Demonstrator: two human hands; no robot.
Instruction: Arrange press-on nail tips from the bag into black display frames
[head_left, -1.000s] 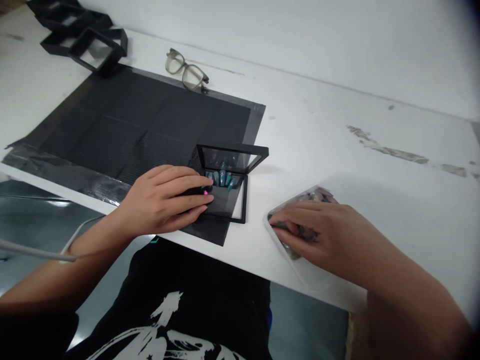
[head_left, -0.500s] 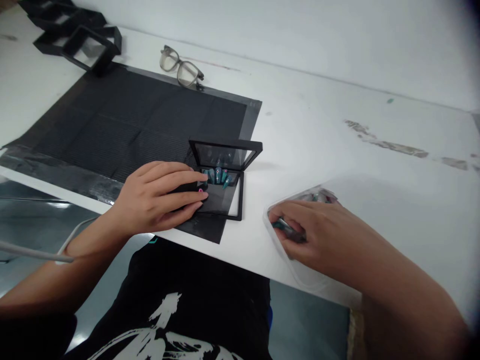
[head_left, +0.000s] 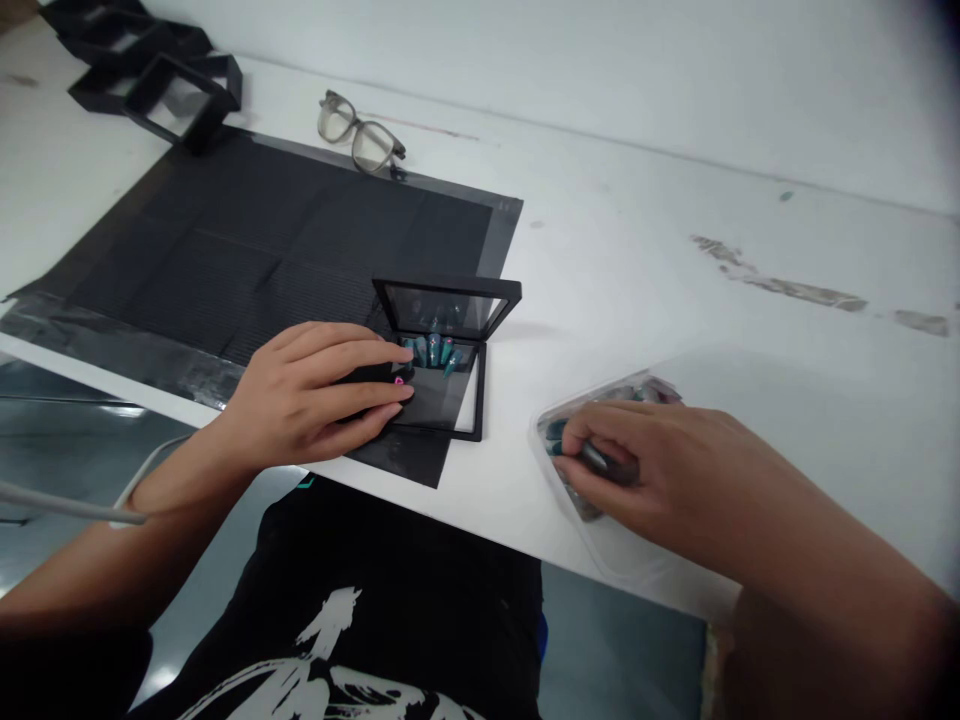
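The left hand (head_left: pixel 319 395) rests, fingers extended, on the hinged black display case (head_left: pixel 481 395); teal press-on nails (head_left: pixel 435 350) lie beside its fingertips. Well apart, the right hand (head_left: pixel 645 450) curls inside the clear plastic tray (head_left: pixel 556 497); whether it grips anything cannot be determined.

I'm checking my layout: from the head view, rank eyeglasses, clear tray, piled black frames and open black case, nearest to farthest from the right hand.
1. Clear tray: beneath the right hand.
2. Open black case: left of the tray.
3. Eyeglasses: farther left, toward the back.
4. Piled black frames: far left, at the back.
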